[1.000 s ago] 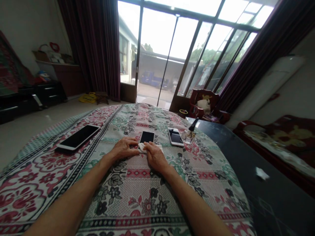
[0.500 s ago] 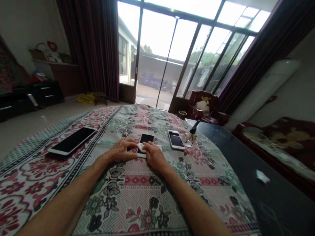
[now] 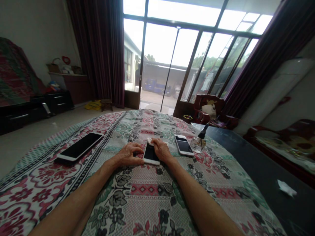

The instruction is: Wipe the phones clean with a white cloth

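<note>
A white-framed smartphone (image 3: pixel 150 155) with a dark screen lies face up on the patterned tablecloth, between my hands. My left hand (image 3: pixel 130 154) grips its left edge, the thumb by the lower corner and the fingers curled higher up. Closed on a white tissue (image 3: pixel 149 141), my right hand (image 3: pixel 161 149) presses it against the upper part of the screen and covers the phone's right side. To the right lies a second white phone (image 3: pixel 184 145), beside a clear bottle with a black top (image 3: pixel 198 143). A larger white tablet-like device (image 3: pixel 80 146) rests on the left.
The floral tablecloth (image 3: pixel 145 206) covers the round table. At the right stands a dark table (image 3: pixel 261 177) with a crumpled white tissue (image 3: pixel 286 188) on it. Behind are a wooden chair (image 3: pixel 209 108), glass doors and dark curtains (image 3: pixel 100 55).
My right hand has slid the tissue from the lower part of the screen up to its top end. My left hand stays at the phone's left edge. The whole view has shifted slightly.
</note>
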Action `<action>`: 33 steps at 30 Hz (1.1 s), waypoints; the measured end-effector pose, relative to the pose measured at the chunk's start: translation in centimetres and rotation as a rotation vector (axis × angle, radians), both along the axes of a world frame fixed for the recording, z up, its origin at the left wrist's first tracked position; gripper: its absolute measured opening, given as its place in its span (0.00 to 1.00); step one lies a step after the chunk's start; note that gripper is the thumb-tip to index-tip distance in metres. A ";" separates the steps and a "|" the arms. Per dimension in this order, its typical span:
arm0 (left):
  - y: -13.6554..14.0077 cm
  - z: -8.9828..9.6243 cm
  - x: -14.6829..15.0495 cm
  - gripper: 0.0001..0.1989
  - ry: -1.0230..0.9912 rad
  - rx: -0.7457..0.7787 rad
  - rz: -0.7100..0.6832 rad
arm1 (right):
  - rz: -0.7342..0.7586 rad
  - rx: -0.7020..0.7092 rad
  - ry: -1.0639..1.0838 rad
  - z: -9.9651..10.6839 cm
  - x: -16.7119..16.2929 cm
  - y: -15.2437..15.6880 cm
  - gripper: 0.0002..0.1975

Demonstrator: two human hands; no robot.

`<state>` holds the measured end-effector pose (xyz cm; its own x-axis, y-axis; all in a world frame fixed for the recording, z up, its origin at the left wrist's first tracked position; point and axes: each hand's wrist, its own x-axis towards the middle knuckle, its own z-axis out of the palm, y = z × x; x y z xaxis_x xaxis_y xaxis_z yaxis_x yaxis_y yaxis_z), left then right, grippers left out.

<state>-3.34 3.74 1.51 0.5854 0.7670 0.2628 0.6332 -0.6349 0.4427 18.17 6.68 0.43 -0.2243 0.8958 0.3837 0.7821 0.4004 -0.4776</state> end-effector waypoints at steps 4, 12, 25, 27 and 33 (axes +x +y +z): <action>0.1 0.0 0.1 0.17 -0.007 -0.005 0.022 | 0.067 0.006 0.010 -0.1 0.5 -1.3 0.15; 0.6 -1.0 0.0 0.18 -0.064 0.037 0.010 | 0.211 0.057 0.026 0.4 0.8 -6.1 0.15; 0.8 -1.1 0.1 0.16 -0.039 0.040 0.010 | 0.306 0.015 0.045 0.8 1.0 -8.3 0.14; 0.8 -1.1 0.0 0.15 -0.039 0.040 0.013 | 0.280 0.028 0.036 0.8 0.9 -6.9 0.13; 0.7 -0.6 0.0 0.14 -0.026 0.017 0.011 | 0.126 -0.005 -0.041 0.8 0.4 -2.4 0.14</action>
<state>-3.35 4.43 0.88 0.5698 0.7685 0.2912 0.6283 -0.6357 0.4483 18.60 4.26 1.26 -0.3504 0.8614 0.3676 0.7449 0.4943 -0.4482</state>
